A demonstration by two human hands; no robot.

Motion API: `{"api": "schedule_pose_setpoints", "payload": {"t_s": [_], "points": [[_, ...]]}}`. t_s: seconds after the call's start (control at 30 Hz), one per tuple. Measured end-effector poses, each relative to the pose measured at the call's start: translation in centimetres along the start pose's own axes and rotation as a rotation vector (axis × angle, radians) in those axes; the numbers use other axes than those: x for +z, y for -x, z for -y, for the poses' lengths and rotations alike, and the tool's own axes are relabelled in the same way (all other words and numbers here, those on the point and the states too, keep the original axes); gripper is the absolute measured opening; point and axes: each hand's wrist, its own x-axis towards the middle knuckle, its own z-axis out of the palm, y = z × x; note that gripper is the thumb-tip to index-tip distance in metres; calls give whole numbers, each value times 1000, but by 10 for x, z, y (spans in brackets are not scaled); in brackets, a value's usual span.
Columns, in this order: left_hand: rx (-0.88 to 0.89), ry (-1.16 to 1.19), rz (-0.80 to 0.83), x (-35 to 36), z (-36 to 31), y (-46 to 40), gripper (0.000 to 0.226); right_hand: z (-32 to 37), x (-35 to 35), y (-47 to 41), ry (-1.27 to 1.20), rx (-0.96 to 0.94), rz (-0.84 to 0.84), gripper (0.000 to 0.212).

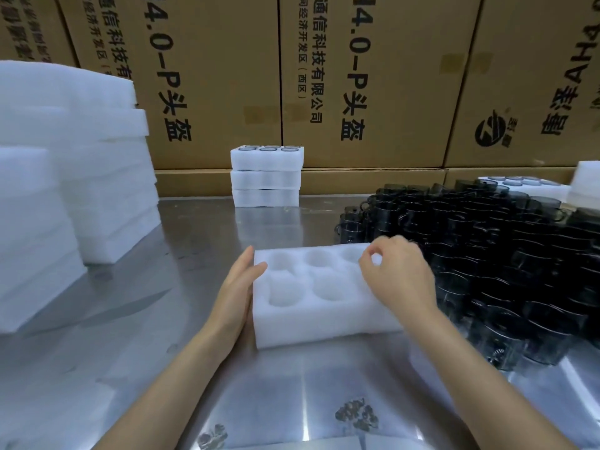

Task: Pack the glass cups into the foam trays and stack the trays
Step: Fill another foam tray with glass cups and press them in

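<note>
Two bare forearms are reaching in from the near edge across a shiny metal desk, framing a white foam tray that is lying flat at the centre of the surface. Its six round pockets are showing in two rows of three, none of the visible ones holding a cup, though the right hand is covering part of the far right corner. The left hand is resting flat against the tray's left side wall, fingers straight and together, thumb lying on the top edge. The right hand is hovering over the tray's right end, its fingers curling inward toward the thumb; whether they are pinching the foam cannot be told.

Just beside the tray on the right, a dense mass of dark smoked glass cups with handles is crowding the desk, the nearest ones standing close to the right wrist. Straight ahead at the far edge, a stack of three filled trays is standing against a wall of brown cardboard cartons printed with black lettering, cup rims showing in the top tray. Piles of spare foam trays are towering at the left, and another filled tray is sitting behind the cups at the far right.
</note>
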Motion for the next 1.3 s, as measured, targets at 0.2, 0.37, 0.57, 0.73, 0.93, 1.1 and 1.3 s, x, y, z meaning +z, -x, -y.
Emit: {"api": "schedule_pose_setpoints", "payload": {"t_s": [0.2,0.37,0.57,0.73,0.93,1.1,1.3], "points": [[-41,-54,21,-4,0,-2,55,-22,-14,-93,76,46,-101,31],[-51,-74,21,-5,-1,-2,44,-57,-15,-138,269,131,202,52],[-51,-108,36,-4,-2,1,51,-67,-4,-133,342,136,325,62],[-40,-110,27,-5,1,0,42,-66,-5,-128,304,207,247,45],[-32,-142,3,-2,0,0,45,-42,-20,-107,50,285,-21,52],[22,-201,-9,4,-1,2,43,7,-21,-64,-497,-24,81,19],[116,-261,-8,11,-4,6,49,49,21,-18,-323,-472,382,25]]}}
